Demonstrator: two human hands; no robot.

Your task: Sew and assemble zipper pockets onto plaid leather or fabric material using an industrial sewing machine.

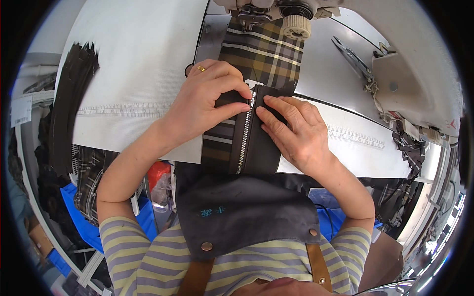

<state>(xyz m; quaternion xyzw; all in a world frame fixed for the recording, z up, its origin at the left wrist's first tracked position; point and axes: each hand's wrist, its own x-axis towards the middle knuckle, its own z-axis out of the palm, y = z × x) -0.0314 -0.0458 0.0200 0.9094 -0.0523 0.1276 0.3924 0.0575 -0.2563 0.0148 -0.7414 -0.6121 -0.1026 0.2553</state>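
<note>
A metal-toothed zipper (243, 140) on dark tape runs down a strip of black fabric (266, 148) that lies over plaid cloth (264, 52) in olive, black and white. My left hand (207, 96) pinches near the zipper's upper end, thumb and forefinger on either side of its slider or edge; the exact hold is partly hidden. On the zipper's right side, my right hand (296, 126) rests with its fingertips pressed on the black fabric. Above both hands, the plaid cloth reaches up beneath the sewing machine head (254, 17).
A stack of black fabric strips (74, 93) lies at the left of the white table (133, 59). Scissors or snips (353, 56) rest on the metal plate at right. A ruler strip (123, 109) crosses the table. Blue bins (81, 217) stand below its edge.
</note>
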